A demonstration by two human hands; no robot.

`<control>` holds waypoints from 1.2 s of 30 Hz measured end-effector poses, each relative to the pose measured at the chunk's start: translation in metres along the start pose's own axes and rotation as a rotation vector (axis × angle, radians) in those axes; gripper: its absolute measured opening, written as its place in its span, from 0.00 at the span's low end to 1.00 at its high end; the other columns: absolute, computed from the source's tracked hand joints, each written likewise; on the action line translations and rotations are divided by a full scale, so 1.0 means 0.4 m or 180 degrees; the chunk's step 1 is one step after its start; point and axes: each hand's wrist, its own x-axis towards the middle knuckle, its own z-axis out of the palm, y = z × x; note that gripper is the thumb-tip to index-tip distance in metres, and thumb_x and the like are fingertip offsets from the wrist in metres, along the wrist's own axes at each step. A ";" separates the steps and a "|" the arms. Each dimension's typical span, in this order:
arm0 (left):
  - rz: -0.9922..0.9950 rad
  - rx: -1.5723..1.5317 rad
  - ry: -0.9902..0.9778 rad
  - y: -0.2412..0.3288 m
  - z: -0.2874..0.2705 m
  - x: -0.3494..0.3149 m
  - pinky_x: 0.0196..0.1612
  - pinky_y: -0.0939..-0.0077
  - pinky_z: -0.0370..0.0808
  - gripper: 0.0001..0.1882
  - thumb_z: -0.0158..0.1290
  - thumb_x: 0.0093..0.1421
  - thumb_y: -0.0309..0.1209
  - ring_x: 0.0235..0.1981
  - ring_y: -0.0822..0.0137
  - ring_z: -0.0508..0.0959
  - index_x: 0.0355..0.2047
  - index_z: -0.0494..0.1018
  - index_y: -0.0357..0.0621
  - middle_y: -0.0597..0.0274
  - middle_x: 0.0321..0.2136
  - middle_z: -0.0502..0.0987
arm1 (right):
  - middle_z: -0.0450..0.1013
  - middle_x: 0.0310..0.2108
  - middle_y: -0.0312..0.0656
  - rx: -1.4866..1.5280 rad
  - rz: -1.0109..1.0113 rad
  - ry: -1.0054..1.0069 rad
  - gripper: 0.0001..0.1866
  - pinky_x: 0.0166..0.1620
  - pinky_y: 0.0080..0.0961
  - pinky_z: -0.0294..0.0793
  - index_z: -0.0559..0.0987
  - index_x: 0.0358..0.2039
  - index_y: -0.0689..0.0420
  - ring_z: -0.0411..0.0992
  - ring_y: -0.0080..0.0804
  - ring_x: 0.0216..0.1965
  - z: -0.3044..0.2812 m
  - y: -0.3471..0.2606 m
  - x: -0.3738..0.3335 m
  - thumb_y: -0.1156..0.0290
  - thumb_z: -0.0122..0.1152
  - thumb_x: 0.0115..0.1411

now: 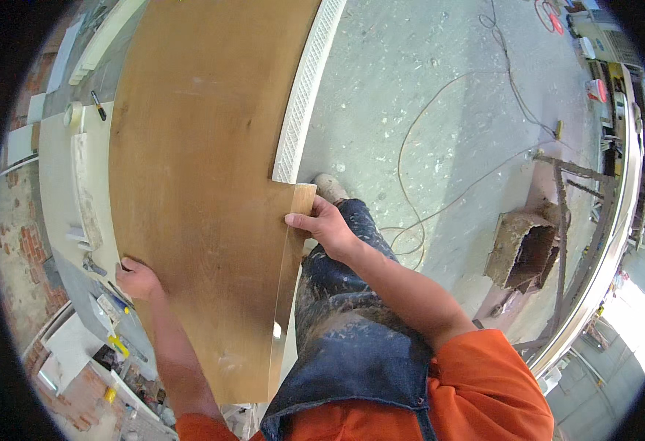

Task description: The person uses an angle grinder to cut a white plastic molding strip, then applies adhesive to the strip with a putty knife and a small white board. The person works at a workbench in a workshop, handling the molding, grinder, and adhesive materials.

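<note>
Right hand (328, 226) pinches a wooden strip (291, 272); left hand (138, 279) touches the brown board (190, 147), grip unclear. Between them, the board's length points forward.

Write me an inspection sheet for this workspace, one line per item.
Surface: pale worktop shows left of the board.
Work pieces: brown board; white patterned strip and narrow wooden strip along its right side.
Clutter: marker and yellow-handled tool, left of the board.
Hands: left hand at the board's left edge; right hand grips the wooden strip.
Cables: thin cable loops across the floor.
Surroundings: rough brown box, right; bricks, far left.
</note>
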 end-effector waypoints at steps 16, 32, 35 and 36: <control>0.0918 -0.1020 -0.1898 0.190 -0.376 -0.653 0.71 0.43 0.49 0.33 0.49 0.68 0.43 0.70 0.38 0.55 0.65 0.60 0.31 0.36 0.69 0.56 | 0.82 0.34 0.41 -0.1077 -0.0440 0.0812 0.16 0.41 0.28 0.78 0.81 0.46 0.60 0.78 0.25 0.34 0.063 -0.013 -0.050 0.67 0.67 0.60; 0.0439 -0.1493 -0.1410 -0.056 -0.436 -0.968 0.63 0.44 0.63 0.29 0.53 0.67 0.40 0.59 0.36 0.66 0.60 0.64 0.32 0.32 0.58 0.67 | 0.77 0.43 0.38 -0.0382 0.0051 -0.0319 0.20 0.47 0.31 0.75 0.76 0.52 0.59 0.74 0.30 0.45 -0.007 0.030 0.060 0.69 0.65 0.61; 0.0759 -0.1428 -0.0822 -0.115 -0.381 -0.992 0.59 0.43 0.68 0.28 0.53 0.67 0.40 0.53 0.34 0.71 0.60 0.64 0.35 0.33 0.52 0.70 | 0.77 0.43 0.38 -0.0637 0.0313 -0.0338 0.20 0.48 0.32 0.75 0.76 0.52 0.58 0.74 0.31 0.46 0.019 -0.023 0.045 0.68 0.66 0.61; 0.0882 -0.1459 -0.0640 -0.106 -0.367 -0.991 0.59 0.44 0.68 0.27 0.54 0.66 0.40 0.53 0.35 0.71 0.58 0.65 0.34 0.34 0.52 0.71 | 0.77 0.44 0.38 -0.0853 0.0367 -0.0311 0.20 0.48 0.32 0.75 0.76 0.52 0.58 0.75 0.31 0.46 0.019 -0.047 0.030 0.67 0.67 0.61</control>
